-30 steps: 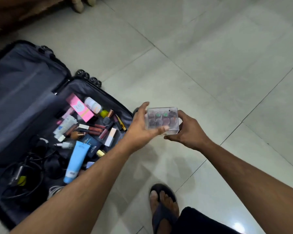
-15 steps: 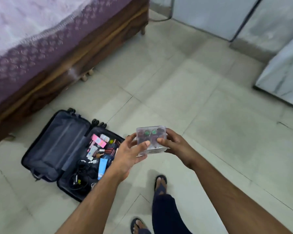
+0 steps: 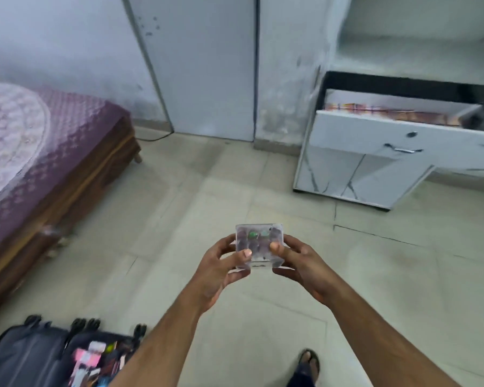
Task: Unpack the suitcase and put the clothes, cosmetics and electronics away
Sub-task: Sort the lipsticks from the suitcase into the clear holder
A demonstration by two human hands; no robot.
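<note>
Since the earlier frames the view has lifted from the open suitcase [image 3: 53, 356], now at the bottom-left edge, toward a white cabinet [image 3: 375, 174] with its drawer [image 3: 403, 135] pulled out. Left hand [image 3: 221, 272] and right hand [image 3: 299, 263] both grip a clear cosmetics case [image 3: 259, 245] over bare floor tiles [image 3: 179, 208] between bed [image 3: 53, 163] and cabinet. No writing is legible.

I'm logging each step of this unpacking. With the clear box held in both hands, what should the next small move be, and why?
Probably carry the clear box forward and right to the open drawer. Both the left hand and right hand already grip it, the suitcase lies behind, and that drawer stands pulled out ahead.
</note>
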